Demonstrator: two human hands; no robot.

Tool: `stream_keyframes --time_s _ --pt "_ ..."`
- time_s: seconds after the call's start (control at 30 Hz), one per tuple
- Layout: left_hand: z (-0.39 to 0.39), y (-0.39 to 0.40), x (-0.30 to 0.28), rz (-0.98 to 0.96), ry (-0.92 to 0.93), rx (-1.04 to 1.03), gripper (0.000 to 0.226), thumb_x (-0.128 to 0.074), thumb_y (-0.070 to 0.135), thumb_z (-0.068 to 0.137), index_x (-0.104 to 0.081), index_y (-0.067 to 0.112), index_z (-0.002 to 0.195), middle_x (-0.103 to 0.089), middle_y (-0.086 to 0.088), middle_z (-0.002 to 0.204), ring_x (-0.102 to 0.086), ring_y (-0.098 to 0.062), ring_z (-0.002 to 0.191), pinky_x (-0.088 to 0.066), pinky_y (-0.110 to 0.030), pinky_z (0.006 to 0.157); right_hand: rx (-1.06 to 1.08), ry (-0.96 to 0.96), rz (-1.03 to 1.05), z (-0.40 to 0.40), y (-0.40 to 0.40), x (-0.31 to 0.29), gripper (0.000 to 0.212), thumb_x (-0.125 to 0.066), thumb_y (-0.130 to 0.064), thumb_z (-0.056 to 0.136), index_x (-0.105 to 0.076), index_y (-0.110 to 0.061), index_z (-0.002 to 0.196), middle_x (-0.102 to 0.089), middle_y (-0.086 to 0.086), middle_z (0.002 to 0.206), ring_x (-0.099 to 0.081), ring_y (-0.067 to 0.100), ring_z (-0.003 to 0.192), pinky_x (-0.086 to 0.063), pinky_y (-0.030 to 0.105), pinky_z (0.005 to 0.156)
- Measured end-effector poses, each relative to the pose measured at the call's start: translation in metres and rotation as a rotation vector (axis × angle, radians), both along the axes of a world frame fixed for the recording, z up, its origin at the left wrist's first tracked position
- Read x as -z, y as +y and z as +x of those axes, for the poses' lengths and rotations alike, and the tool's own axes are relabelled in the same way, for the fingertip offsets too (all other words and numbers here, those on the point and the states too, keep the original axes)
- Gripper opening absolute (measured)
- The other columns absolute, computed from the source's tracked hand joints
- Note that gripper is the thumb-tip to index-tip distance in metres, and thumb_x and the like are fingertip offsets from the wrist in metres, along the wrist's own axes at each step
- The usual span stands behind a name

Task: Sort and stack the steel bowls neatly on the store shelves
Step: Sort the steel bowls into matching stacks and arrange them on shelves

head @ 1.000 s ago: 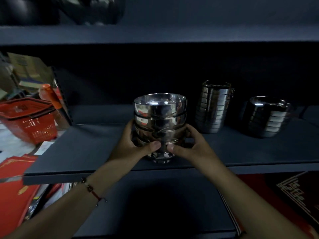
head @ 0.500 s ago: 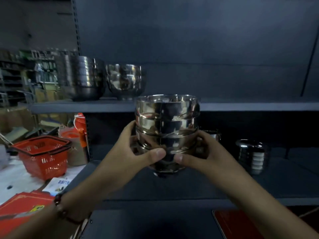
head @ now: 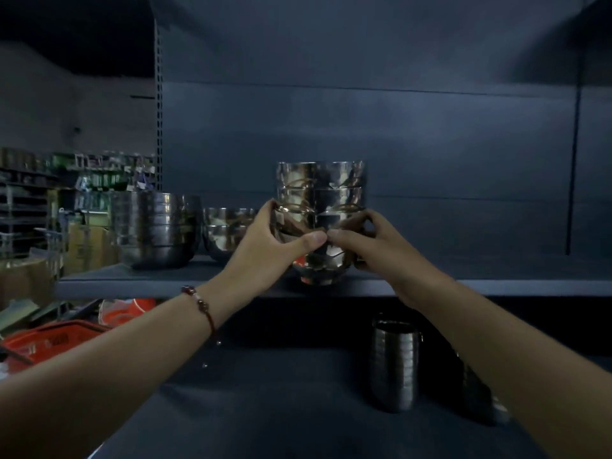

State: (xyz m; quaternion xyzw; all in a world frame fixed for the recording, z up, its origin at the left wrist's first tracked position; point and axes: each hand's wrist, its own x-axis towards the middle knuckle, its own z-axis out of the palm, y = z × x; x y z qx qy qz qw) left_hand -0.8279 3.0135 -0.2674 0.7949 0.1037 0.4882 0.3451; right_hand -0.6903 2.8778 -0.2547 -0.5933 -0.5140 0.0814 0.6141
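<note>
A stack of several shiny steel bowls (head: 320, 193) is held upright at the front edge of the upper dark shelf (head: 139, 283). My left hand (head: 265, 241) grips its left side and my right hand (head: 367, 240) grips its right side, thumbs almost meeting in front. The stack's base (head: 319, 276) sits at shelf level; I cannot tell if it touches. Left of it on the same shelf stand a stack of larger steel bowls (head: 155, 230) and a smaller pair of bowls (head: 225, 233).
The lower shelf (head: 265, 392) carries a tall stack of small steel cups (head: 394, 362) and another stack mostly hidden behind my right forearm. A red shopping basket (head: 56, 336) lies at the lower left. Upper shelf is bare right of my hands.
Both hands have lifted the bowl stack from the lower shelf up to the upper shelf, and my view has risen with it.
</note>
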Motion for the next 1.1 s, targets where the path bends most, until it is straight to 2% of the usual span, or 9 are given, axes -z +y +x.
stream_keyframes --time_s 0.2,0.37,0.47,0.63,0.73,0.8,0.87,0.93,1.1 --pt "0.043 0.044 0.001 -0.065 -0.001 -0.065 0.056 -0.077 0.064 0.072 -0.062 0.034 0.116 -0.075 0.015 0.103 -0.071 -0.003 0.096 -0.057 -0.037 0.093 0.058 0.06 -0.055 0.037 0.045 -0.006 0.03 -0.077 -0.043 0.08 -0.064 -0.028 0.102 -0.073 -0.006 0.097 -0.068 0.008 0.085 -0.054 0.033 0.081" --pt "0.064 0.061 -0.006 -0.043 0.109 -0.195 0.048 -0.07 0.069 0.076 -0.062 0.035 0.109 -0.073 0.016 0.097 -0.069 -0.003 0.088 -0.058 -0.03 0.077 0.108 0.07 -0.133 0.054 0.07 -0.013 0.039 -0.072 -0.045 0.084 -0.061 -0.025 0.116 -0.068 -0.005 0.108 -0.063 0.01 0.096 -0.052 0.031 0.081" --pt "0.072 0.063 -0.009 -0.004 0.177 -0.291 0.053 -0.064 0.072 0.079 -0.059 0.03 0.11 -0.07 0.014 0.093 -0.068 -0.007 0.086 -0.047 -0.023 0.062 0.101 0.072 -0.173 0.06 0.081 -0.013 0.033 -0.067 -0.045 0.088 -0.059 -0.028 0.116 -0.065 -0.004 0.117 -0.06 0.014 0.106 -0.051 0.038 0.094" --pt "0.076 0.053 -0.014 0.08 0.262 -0.468 0.095 -0.055 0.072 0.086 -0.03 0.009 0.153 -0.064 0.008 0.101 -0.061 -0.016 0.094 -0.039 -0.025 0.061 0.112 0.089 -0.185 0.064 0.089 -0.01 0.026 -0.061 -0.045 0.093 -0.057 -0.029 0.113 -0.062 -0.009 0.106 -0.058 0.01 0.098 -0.049 0.041 0.1" --pt "0.074 0.051 -0.017 0.075 0.288 -0.484 0.089 -0.054 0.073 0.086 -0.037 0.01 0.147 -0.061 0.011 0.088 -0.052 -0.004 0.079 -0.036 -0.024 0.053 0.127 0.063 -0.178 0.064 0.089 -0.01 0.022 -0.06 -0.046 0.094 -0.056 -0.031 0.11 -0.059 -0.013 0.099 -0.056 0.007 0.092 -0.051 0.037 0.095" --pt "0.074 0.051 -0.016 0.064 0.287 -0.471 0.068 -0.054 0.073 0.085 -0.049 0.017 0.122 -0.061 0.012 0.083 -0.056 -0.002 0.072 -0.038 -0.023 0.052 0.145 0.037 -0.168 0.062 0.087 -0.011 0.023 -0.06 -0.045 0.094 -0.057 -0.031 0.111 -0.06 -0.012 0.097 -0.056 0.007 0.09 -0.05 0.032 0.086" --pt "0.067 0.049 -0.014 0.076 0.298 -0.479 0.056 -0.052 0.071 0.088 -0.043 0.018 0.103 -0.058 0.014 0.08 -0.058 -0.004 0.073 -0.039 -0.023 0.055 0.187 -0.036 -0.161 0.058 0.084 -0.009 0.023 -0.062 -0.041 0.092 -0.061 -0.029 0.112 -0.063 -0.01 0.098 -0.057 0.005 0.083 -0.046 0.026 0.074" --pt "0.057 0.046 -0.005 0.159 0.319 -0.503 0.051 -0.047 0.069 0.091 -0.056 0.023 0.11 -0.066 0.012 0.09 -0.065 -0.013 0.087 -0.042 -0.027 0.063 0.245 -0.191 -0.182 0.053 0.076 -0.005 0.027 -0.065 -0.036 0.09 -0.063 -0.03 0.116 -0.066 -0.01 0.103 -0.061 0.007 0.09 -0.043 0.02 0.068" --pt "0.022 0.025 0.033 0.423 0.419 -0.538 0.06 -0.046 0.06 0.097 -0.044 0.028 0.148 -0.058 0.005 0.14 -0.055 -0.017 0.127 -0.043 -0.031 0.096 0.405 -0.748 -0.302 0.031 0.03 0.017 0.066 -0.062 -0.039 0.093 -0.033 -0.028 0.152 -0.047 -0.001 0.15 -0.044 0.018 0.136 -0.036 0.028 0.105"
